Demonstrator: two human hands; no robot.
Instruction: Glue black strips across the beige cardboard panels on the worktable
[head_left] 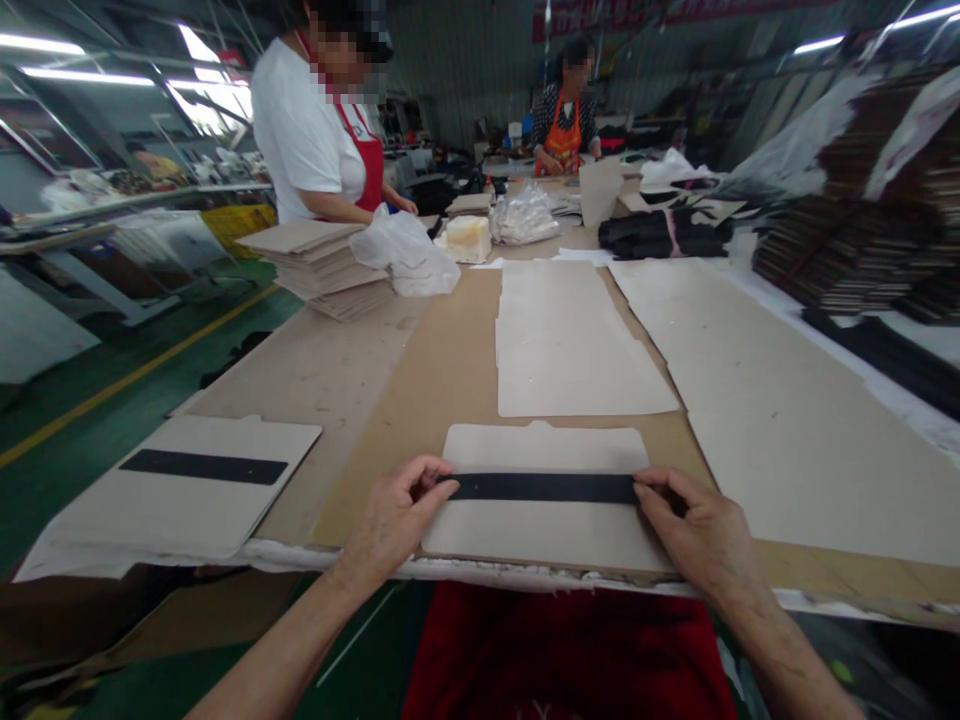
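A pale cardboard panel point(540, 525) with rounded corners lies at the near edge of the table. Across its middle runs a black strip point(544, 488). My left hand point(394, 520) pinches the strip's left end with thumb and fingers closed on it. My right hand point(701, 535) presses the strip's right end, its fingers curled down onto the panel's right edge.
A stack of finished panels point(187, 490) with a black strip lies to the left. Glue-coated sheets point(570, 340) and a large cardboard sheet point(787, 400) lie ahead. A pile of boards point(322, 265), plastic bags point(405, 250) and dark stacks point(862, 230) stand farther off. Two people in aprons work beyond.
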